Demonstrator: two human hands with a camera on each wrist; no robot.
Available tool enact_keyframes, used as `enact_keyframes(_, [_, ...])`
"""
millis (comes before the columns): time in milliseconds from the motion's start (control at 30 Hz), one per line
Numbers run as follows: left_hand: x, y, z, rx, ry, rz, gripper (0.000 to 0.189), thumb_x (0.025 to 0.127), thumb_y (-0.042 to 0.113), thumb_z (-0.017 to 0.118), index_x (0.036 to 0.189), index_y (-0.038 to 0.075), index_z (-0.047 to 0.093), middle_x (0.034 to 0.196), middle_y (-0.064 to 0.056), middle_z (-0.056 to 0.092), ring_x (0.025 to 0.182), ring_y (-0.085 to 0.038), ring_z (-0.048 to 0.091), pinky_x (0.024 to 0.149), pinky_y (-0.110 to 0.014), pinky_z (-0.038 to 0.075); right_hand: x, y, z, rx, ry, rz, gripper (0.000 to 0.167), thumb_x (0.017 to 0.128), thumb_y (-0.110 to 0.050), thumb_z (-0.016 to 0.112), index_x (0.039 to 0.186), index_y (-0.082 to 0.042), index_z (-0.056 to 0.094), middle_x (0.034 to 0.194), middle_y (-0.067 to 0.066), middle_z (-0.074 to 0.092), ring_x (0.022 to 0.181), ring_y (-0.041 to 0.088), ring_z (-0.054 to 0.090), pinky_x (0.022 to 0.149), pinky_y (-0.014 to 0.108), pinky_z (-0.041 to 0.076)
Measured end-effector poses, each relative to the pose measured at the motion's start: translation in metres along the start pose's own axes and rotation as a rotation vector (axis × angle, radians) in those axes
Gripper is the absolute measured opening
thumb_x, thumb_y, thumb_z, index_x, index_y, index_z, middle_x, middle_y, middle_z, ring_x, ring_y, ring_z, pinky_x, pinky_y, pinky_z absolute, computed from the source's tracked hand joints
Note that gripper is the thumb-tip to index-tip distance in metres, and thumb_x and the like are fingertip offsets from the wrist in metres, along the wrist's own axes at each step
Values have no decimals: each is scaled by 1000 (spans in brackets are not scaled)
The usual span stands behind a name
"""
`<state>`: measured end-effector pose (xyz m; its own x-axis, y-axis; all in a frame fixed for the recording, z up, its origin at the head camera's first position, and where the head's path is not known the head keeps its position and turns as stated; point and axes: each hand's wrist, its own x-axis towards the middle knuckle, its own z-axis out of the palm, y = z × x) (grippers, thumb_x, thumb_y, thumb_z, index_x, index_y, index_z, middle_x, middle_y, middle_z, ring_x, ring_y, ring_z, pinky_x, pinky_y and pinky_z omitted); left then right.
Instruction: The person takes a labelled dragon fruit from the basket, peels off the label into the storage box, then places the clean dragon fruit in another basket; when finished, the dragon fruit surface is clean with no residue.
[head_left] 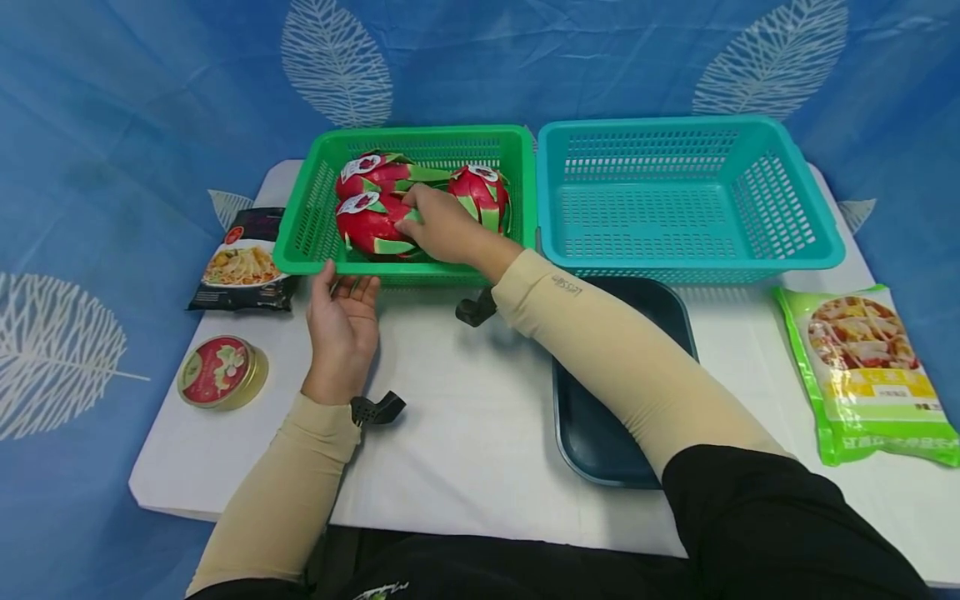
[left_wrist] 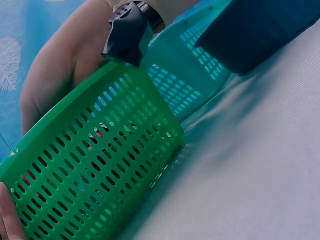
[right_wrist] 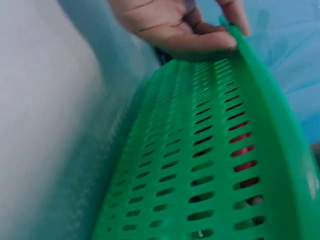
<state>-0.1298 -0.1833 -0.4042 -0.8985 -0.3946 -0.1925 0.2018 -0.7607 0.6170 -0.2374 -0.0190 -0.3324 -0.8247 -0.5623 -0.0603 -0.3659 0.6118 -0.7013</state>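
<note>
Three red dragon fruits with green scales and white labels lie in the green basket. My right hand reaches over the front rim and grips the front-left dragon fruit, its thumb and fingers on the right end. Behind it lies another dragon fruit, and a third dragon fruit sits at the right, beyond the hand. My left hand holds the basket's front rim near the left corner, thumb at the rim and fingers below; the right wrist view shows this left hand at the rim too.
An empty turquoise basket stands right of the green one. A dark tray lies under my right forearm. At left are a black noodle packet and a round red-and-gold tin; a green food bag lies far right.
</note>
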Motion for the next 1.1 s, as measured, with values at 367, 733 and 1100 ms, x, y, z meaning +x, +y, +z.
enact_keyframes(367, [-2,-2,-1,-4,-35,-7,36,112,19,53,138,-3,40,105,-13,52,91,-24,61,84,-31,59,-35,-14,-30,271,281,-123,40,99,-29,78,132,-8,67,102,1,66,92,16,58,77,28,49])
enact_keyframes(733, [0,2,-1,48,-40,-16,30,112,25,54,128,0,56,117,-17,65,96,-22,69,95,-32,56,-111,-13,-38,457,202,-239,32,97,-15,80,124,-1,71,89,10,65,70,27,52,61,33,43])
enact_keyframes(1100, [-3,2,-2,61,-56,-33,55,112,28,52,152,-5,33,127,-17,56,109,-23,63,96,-34,56,-165,13,-24,567,-72,-160,30,97,-7,77,125,0,68,109,9,69,96,29,65,75,37,59])
